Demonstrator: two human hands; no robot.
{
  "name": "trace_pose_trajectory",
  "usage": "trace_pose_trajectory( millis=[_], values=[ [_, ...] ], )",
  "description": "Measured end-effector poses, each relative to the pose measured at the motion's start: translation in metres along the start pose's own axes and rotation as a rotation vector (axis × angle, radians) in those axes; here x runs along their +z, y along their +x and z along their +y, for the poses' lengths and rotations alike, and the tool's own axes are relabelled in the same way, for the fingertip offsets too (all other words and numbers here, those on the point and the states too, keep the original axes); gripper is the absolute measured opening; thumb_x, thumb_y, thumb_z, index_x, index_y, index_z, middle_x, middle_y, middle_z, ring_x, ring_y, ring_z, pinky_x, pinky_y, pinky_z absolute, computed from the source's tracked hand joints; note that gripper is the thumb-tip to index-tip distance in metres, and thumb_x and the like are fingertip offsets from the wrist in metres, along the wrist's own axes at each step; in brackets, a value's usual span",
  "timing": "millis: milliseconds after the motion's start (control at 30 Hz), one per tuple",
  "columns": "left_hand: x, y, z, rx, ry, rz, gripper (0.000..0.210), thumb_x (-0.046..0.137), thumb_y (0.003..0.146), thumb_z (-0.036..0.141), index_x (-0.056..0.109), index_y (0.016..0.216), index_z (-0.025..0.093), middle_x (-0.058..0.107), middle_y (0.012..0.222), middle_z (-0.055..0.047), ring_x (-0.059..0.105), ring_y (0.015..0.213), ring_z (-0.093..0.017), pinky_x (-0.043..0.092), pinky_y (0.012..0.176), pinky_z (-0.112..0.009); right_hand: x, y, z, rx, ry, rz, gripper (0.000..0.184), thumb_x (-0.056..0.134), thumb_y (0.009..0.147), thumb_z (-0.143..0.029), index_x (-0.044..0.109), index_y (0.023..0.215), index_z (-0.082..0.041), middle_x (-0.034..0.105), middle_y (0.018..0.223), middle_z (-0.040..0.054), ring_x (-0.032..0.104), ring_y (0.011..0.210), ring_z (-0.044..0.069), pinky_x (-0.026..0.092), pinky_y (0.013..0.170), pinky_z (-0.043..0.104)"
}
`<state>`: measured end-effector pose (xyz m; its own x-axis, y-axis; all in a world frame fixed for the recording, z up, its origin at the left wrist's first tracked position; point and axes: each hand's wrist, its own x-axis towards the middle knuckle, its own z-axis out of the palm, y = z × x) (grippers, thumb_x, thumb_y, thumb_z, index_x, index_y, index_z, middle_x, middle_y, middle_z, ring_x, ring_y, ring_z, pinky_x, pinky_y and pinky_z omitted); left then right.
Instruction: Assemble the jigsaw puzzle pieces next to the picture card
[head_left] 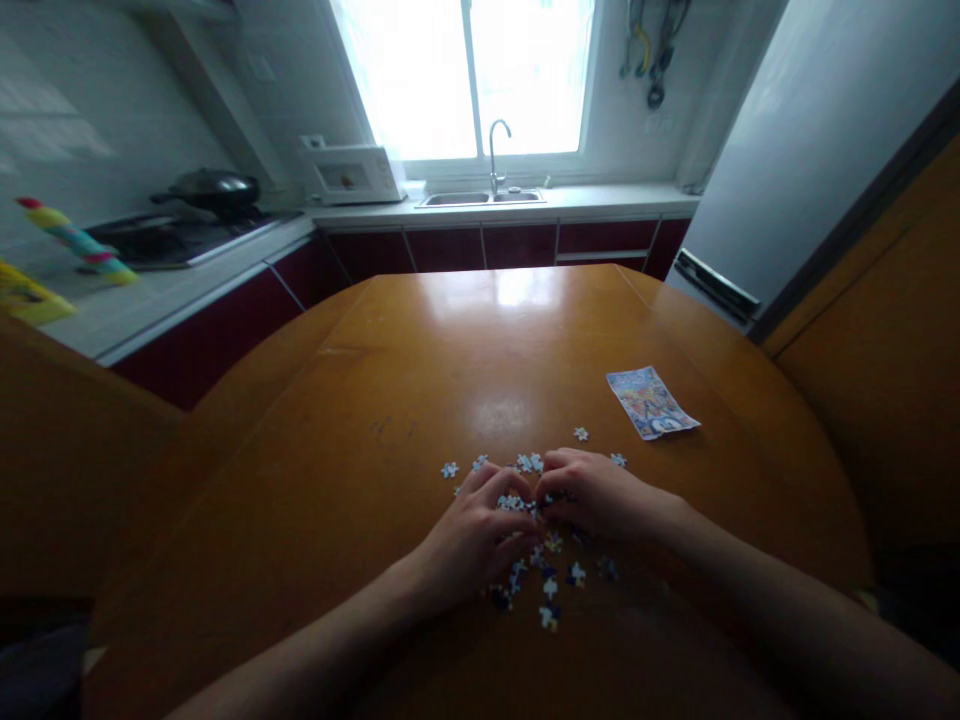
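Observation:
Small jigsaw puzzle pieces [550, 588] lie scattered on the wooden table in front of me, with a pale cluster between my two hands. My left hand [480, 530] arches over the left side of the cluster, its fingers bent and apart, the tips among the pieces. From the right, my right hand [581, 490] comes in with curled fingers closed at the cluster's edge, apparently on a puzzle piece [551, 497]; its fingertips are partly hidden. A few loose pieces sit beyond the hands, one puzzle piece [581, 434] being the farthest.
A creased printed picture sheet [651, 403] lies on the table [420, 350], ahead and to the right. Past the table are a counter with a sink [480, 198], a microwave [352, 175], and a stove with a black pan [214, 190]. A fridge [795, 130] stands right.

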<state>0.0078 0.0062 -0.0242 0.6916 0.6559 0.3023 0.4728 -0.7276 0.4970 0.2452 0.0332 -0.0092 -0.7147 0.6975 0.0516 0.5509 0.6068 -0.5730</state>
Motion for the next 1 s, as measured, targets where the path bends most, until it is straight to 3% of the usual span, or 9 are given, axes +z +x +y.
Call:
trace_pose_trajectory(
  millis=[267,433,567,800,1000],
  values=[
    [-0.009,0.002,-0.013,-0.061,0.242,0.034,0.017,0.062,0.095,0.03,0.076,0.105,0.034,0.061,0.126,-0.005,0.048,0.114,-0.027,0.046,0.095,-0.049,0.008,0.008,0.007,0.08,-0.122,0.111,0.011,0.063,0.09,-0.017,0.073,0.087,-0.021,0.065,0.089,0.0042,0.057,0.084,0.016,0.04,0.074,0.027],
    [-0.01,0.003,-0.01,-0.037,0.248,0.023,0.024,0.059,0.097,0.028,0.071,0.117,0.033,0.06,0.129,-0.006,0.048,0.117,-0.027,0.046,0.097,-0.049,0.0,0.006,0.008,0.092,-0.14,0.085,0.006,0.067,0.089,-0.021,0.072,0.086,-0.02,0.065,0.089,0.0046,0.056,0.084,0.017,0.039,0.073,0.028],
    [-0.011,0.002,-0.005,0.009,0.249,-0.037,0.021,0.06,0.096,0.031,0.072,0.113,0.037,0.056,0.135,-0.003,0.044,0.121,-0.029,0.042,0.1,-0.051,-0.006,0.003,0.008,0.034,-0.066,0.019,0.004,0.073,0.084,-0.021,0.07,0.085,-0.02,0.064,0.091,0.0034,0.057,0.087,0.017,0.04,0.074,0.027],
    [-0.01,0.001,-0.004,0.053,0.208,-0.083,0.021,0.06,0.096,0.032,0.071,0.114,0.035,0.053,0.137,-0.003,0.042,0.123,-0.028,0.042,0.104,-0.049,0.007,0.009,0.011,0.1,-0.088,0.129,0.007,0.071,0.087,-0.024,0.07,0.083,-0.019,0.065,0.086,0.0039,0.057,0.083,0.018,0.041,0.073,0.028],
    [-0.011,0.001,-0.001,0.029,0.295,-0.108,0.036,0.057,0.098,0.037,0.06,0.133,0.033,0.043,0.149,-0.005,0.037,0.131,-0.032,0.038,0.109,-0.053,-0.018,0.002,0.022,0.139,-0.099,0.231,0.012,0.063,0.089,-0.015,0.071,0.082,-0.018,0.067,0.085,0.0046,0.058,0.083,0.017,0.042,0.074,0.027]
  ],
)
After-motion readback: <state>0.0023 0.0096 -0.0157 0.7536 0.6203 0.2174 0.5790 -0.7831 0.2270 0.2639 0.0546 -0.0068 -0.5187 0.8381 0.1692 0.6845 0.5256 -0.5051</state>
